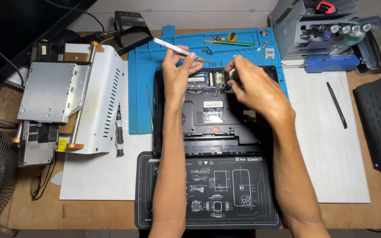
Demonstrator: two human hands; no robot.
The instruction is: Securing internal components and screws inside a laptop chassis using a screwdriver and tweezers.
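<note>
Wooden desk boards are carrying a blue silicone work mat (164, 88), and an opened black laptop base (212, 119) is lying across it. Above that base, the left hand (177, 72) is pinching flat silver tweezers (178, 49), while the right hand (252, 86) is curling narrowed fingertips (231, 70) onto the base's open bay.

We see the left hand (178, 66) holding metal tweezers (178, 49) (tips rightward) while the right hand (252, 86) pinches inside the opened laptop (212, 114).
</note>
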